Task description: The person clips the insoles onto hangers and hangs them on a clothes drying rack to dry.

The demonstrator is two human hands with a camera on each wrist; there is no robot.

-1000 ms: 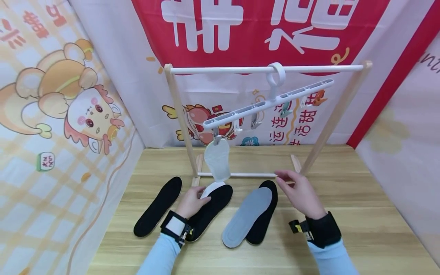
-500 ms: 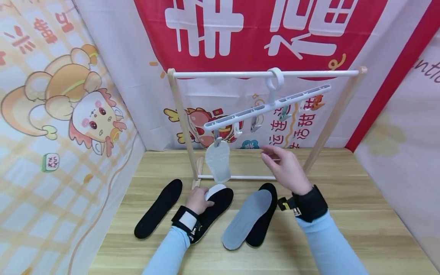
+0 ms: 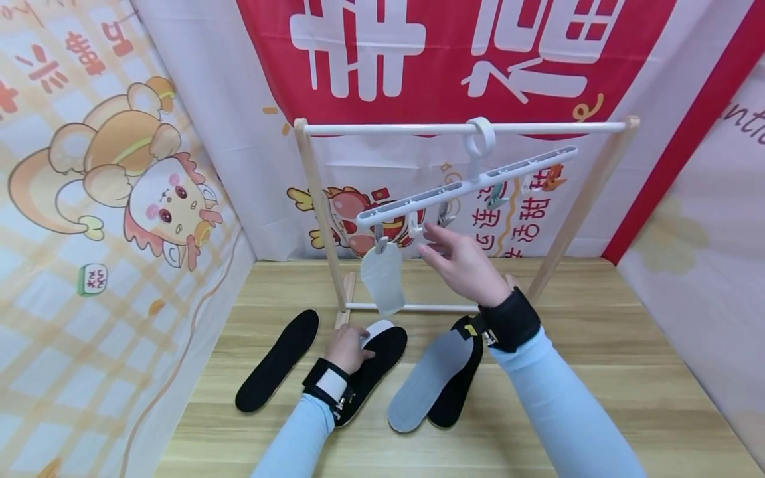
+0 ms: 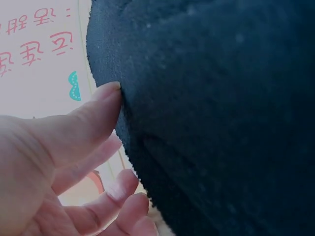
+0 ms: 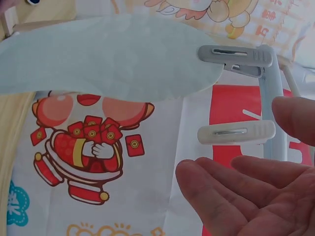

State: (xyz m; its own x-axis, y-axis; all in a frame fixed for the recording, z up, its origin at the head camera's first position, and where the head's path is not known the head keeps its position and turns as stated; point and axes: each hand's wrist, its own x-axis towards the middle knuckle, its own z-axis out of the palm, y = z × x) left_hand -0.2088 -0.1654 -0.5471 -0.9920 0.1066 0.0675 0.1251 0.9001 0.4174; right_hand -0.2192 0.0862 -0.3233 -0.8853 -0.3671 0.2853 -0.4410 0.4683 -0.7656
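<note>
My left hand pinches the edge of a black insole on the table, thumb on top and fingers below, as the left wrist view shows. A white piece shows beside that insole, partly hidden. Raised in front of the white hanger, my right hand holds nothing; its thumb and fingers are apart. A white clip is just beyond its fingertips in the right wrist view. Left of it, a grey clip holds a pale, translucent insole that hangs down.
One black insole lies at the left. A grey insole overlaps another black insole in the middle. The hanger hooks over a rack's white bar. Grey, green and orange clips hang farther right.
My right hand has moved up and left, from near the rack's lower bar to the white clip. The left hand has shifted slightly right along the black insole.
</note>
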